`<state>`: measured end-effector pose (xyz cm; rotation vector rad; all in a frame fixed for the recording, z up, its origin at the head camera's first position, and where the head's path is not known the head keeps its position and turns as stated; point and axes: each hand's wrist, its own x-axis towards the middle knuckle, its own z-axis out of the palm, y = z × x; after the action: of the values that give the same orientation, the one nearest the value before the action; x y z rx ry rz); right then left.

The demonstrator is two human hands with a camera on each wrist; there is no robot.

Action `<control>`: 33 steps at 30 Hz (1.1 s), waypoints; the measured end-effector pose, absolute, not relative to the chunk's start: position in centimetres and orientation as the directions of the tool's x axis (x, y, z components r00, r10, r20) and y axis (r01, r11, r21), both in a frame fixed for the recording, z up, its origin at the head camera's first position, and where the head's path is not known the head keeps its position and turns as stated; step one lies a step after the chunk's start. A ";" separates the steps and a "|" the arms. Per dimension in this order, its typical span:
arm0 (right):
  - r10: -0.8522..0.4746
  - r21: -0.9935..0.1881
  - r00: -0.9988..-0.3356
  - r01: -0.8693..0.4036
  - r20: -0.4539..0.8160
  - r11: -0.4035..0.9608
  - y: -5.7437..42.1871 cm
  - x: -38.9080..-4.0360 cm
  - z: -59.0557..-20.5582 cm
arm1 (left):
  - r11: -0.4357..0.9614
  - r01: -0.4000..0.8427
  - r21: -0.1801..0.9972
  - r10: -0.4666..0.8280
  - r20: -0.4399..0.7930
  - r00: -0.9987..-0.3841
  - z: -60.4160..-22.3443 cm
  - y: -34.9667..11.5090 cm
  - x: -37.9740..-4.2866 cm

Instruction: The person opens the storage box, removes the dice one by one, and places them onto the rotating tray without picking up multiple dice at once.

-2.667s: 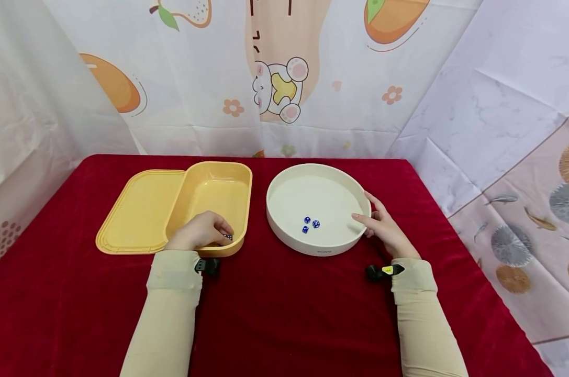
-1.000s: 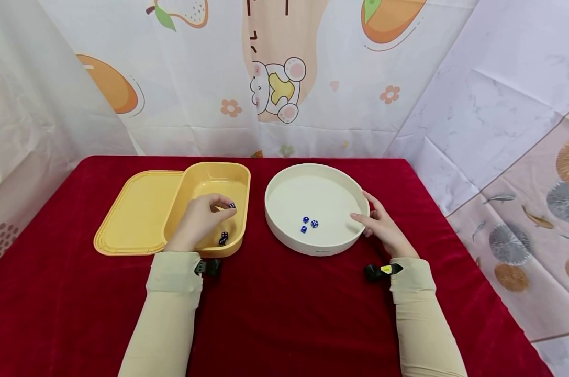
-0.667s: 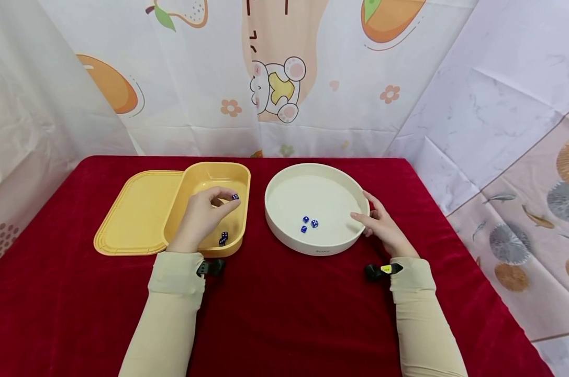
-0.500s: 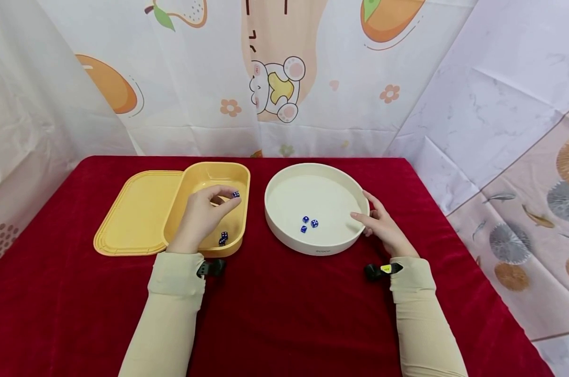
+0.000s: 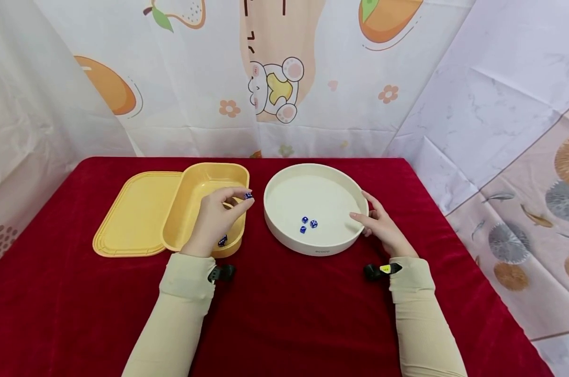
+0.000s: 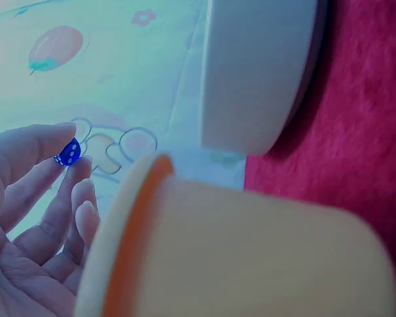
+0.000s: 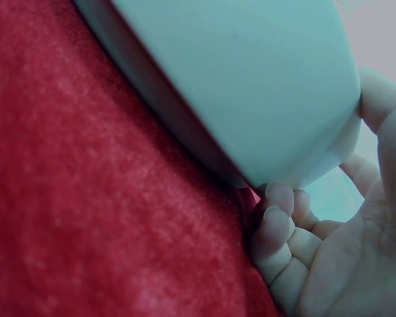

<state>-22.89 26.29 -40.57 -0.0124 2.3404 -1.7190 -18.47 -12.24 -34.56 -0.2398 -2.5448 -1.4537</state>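
My left hand (image 5: 213, 220) pinches a blue die (image 5: 248, 196) between thumb and fingertips, above the right rim of the yellow box (image 5: 173, 225). White pips show on the die (image 6: 68, 153) in the left wrist view. Inside the box, dark blue dice (image 5: 222, 241) lie by the near right corner, partly hidden behind the hand. My right hand (image 5: 383, 225) grips the right side of the round cream tray (image 5: 291, 242), thumb over the rim and fingers against the outer wall. Three blue dice (image 5: 314, 223) rest on the tray's floor toward its near side.
A yellow lid (image 5: 135, 214) lies flat to the left of the box, which overlaps its edge. A strip of red cloth (image 5: 258, 230) separates box and tray. Behind the table hangs a printed curtain (image 5: 185, 94).
My left hand has come up from the box floor with a die and moved right to the box's right rim. The right hand and the tray with its dice stay put.
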 end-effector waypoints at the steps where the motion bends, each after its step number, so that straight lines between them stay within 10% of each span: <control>1: -0.146 -0.942 -0.972 0.132 -0.184 0.309 26.3 -22.9 -40.6 | 0.504 0.240 0.830 0.047 0.252 -0.967 -34.6 -12.0 -18.4; 33: -0.131 -0.940 -0.974 0.136 -0.185 0.312 26.3 -23.0 -40.7 | 0.549 0.211 0.809 0.204 0.116 -0.972 -36.1 -4.7 -18.7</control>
<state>-23.03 26.25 -40.66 0.0048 2.3514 -1.7201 -18.66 -4.69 -36.11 -0.3693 -2.7572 -1.4421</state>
